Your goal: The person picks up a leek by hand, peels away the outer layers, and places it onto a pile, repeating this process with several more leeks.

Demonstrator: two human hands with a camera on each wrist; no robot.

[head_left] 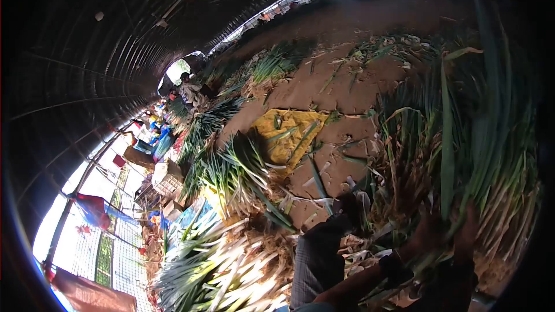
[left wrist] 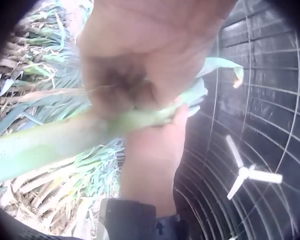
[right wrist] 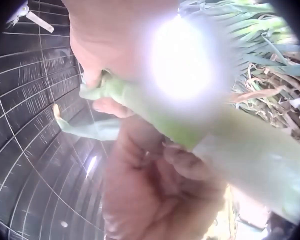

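Note:
A thick pale-green onion stalk (left wrist: 45,142) runs slantwise through both hands. In the left wrist view, my left hand (left wrist: 150,50) comes from the top with fingers curled round the stalk. Beyond it my right hand (left wrist: 155,150) grips the same stalk near its leafy end, thumb laid along it. The right wrist view shows the right hand (right wrist: 120,40) at the top and the left hand (right wrist: 160,195) below, close together on the stalk. A bright glare hides part of it. In the head view both hands are dark, beside long upright green onions (head_left: 485,196) at the right.
Piles of green onions with white stems (head_left: 231,260) lie at the lower left. A yellow sack (head_left: 289,133) is spread on the brown soil. Crates (head_left: 167,182) stand at the left, near the mesh wall. Another person (head_left: 191,92) sits farther back under the dark tunnel roof.

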